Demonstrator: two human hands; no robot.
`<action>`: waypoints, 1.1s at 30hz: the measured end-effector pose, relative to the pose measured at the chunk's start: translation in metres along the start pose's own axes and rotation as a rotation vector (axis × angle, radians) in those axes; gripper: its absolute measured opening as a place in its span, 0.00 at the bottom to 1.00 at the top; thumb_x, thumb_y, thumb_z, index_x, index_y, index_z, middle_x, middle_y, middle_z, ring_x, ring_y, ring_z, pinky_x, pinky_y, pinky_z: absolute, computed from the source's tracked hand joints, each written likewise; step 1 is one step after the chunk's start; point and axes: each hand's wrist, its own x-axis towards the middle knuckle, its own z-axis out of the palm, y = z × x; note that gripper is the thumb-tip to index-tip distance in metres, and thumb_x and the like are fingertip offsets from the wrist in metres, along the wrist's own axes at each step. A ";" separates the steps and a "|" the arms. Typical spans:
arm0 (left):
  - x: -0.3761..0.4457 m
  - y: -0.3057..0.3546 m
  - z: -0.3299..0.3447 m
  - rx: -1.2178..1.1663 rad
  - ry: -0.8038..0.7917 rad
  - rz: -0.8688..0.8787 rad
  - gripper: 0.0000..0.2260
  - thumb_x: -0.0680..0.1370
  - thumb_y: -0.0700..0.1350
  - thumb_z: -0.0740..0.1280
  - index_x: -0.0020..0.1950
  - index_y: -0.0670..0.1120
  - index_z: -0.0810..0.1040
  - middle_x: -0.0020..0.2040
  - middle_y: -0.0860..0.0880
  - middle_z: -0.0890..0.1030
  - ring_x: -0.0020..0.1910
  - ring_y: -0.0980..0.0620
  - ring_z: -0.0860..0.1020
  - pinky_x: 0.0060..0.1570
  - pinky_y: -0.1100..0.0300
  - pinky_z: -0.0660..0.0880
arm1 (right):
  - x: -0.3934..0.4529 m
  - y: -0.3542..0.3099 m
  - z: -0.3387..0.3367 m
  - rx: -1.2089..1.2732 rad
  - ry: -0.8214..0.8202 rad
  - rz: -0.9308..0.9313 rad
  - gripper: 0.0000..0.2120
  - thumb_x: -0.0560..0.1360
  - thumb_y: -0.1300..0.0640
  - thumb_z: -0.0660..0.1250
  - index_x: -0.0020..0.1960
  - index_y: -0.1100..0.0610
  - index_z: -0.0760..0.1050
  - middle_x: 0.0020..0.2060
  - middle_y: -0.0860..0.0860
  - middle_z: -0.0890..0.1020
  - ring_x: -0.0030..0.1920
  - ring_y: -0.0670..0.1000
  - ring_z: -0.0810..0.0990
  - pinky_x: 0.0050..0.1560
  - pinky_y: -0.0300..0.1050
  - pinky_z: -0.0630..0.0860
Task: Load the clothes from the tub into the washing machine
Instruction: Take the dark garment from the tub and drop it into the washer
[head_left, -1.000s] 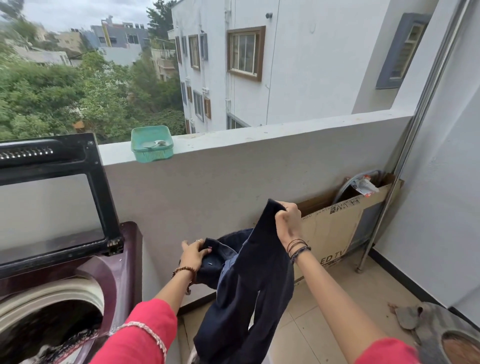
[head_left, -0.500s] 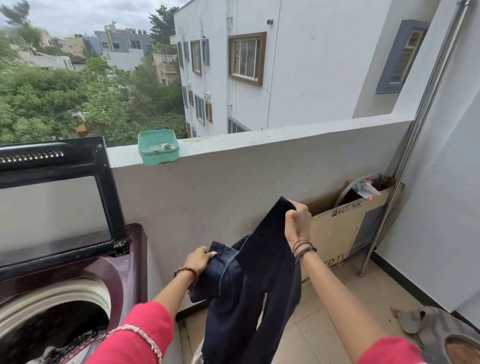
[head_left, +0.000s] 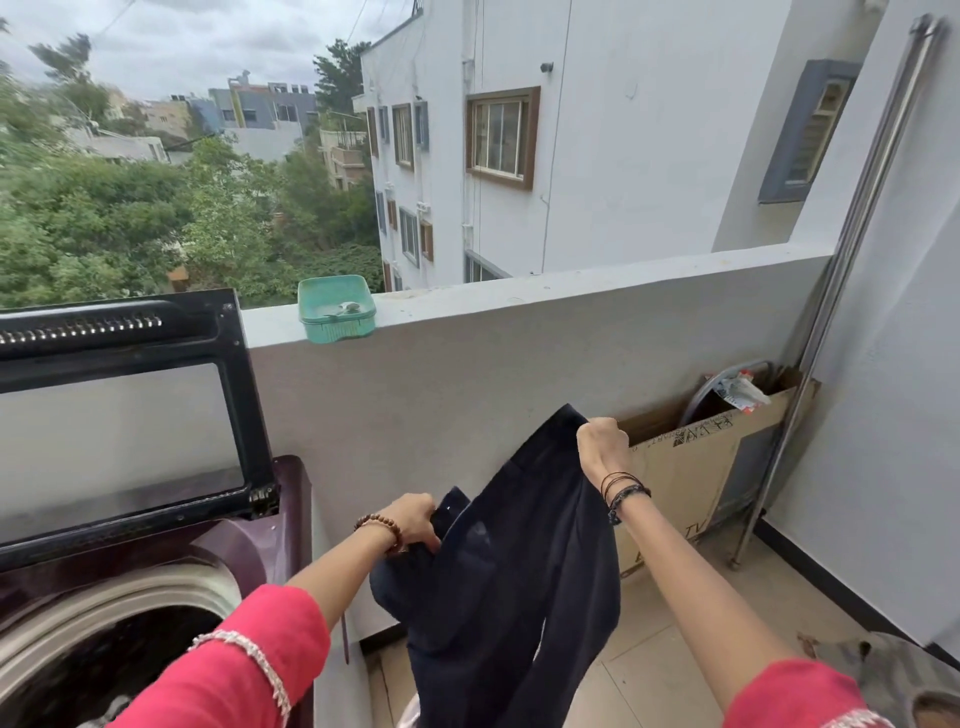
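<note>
A dark navy garment (head_left: 511, 566), like trousers, hangs in the air in front of me, to the right of the washing machine. My right hand (head_left: 600, 447) grips its top edge, held high. Lower and to the left, my left hand (head_left: 413, 522) grips another part of the same garment. The maroon top-loading washing machine (head_left: 260, 551) stands at the lower left with its black lid (head_left: 124, 415) raised. Its drum opening (head_left: 104, 654) shows some clothes at the bottom edge. The tub is mostly hidden; a pale sliver shows at the bottom under the garment.
A grey balcony parapet (head_left: 519, 364) runs across ahead, with a green plastic basket (head_left: 336, 307) on its ledge. A flat cardboard TV box (head_left: 691, 467) leans against the wall at right, beside a steel pole (head_left: 810, 364). Tiled floor lies at lower right.
My left hand has shifted its hold along the garment and pulled that part lower and closer. My right hand stays high on the top edge. The view tilted slightly up.
</note>
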 end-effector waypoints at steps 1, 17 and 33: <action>0.000 0.004 -0.005 0.004 0.048 0.006 0.19 0.71 0.47 0.71 0.55 0.36 0.76 0.55 0.38 0.80 0.55 0.41 0.78 0.46 0.56 0.74 | 0.004 0.003 0.001 -0.026 -0.010 0.014 0.11 0.70 0.67 0.55 0.41 0.74 0.73 0.40 0.66 0.77 0.43 0.66 0.72 0.38 0.46 0.61; -0.058 0.038 -0.130 0.146 0.609 0.063 0.13 0.76 0.52 0.64 0.50 0.43 0.79 0.52 0.43 0.81 0.54 0.42 0.78 0.45 0.55 0.70 | -0.003 -0.035 -0.049 -0.348 0.150 -0.252 0.12 0.79 0.54 0.61 0.49 0.63 0.75 0.49 0.64 0.81 0.53 0.64 0.79 0.50 0.50 0.73; -0.095 0.055 -0.182 -0.444 0.619 0.090 0.22 0.74 0.45 0.70 0.25 0.42 0.63 0.25 0.47 0.65 0.28 0.48 0.65 0.27 0.57 0.57 | -0.021 -0.099 -0.055 -0.125 0.135 -0.342 0.09 0.80 0.55 0.56 0.48 0.61 0.66 0.32 0.59 0.79 0.21 0.49 0.78 0.24 0.42 0.78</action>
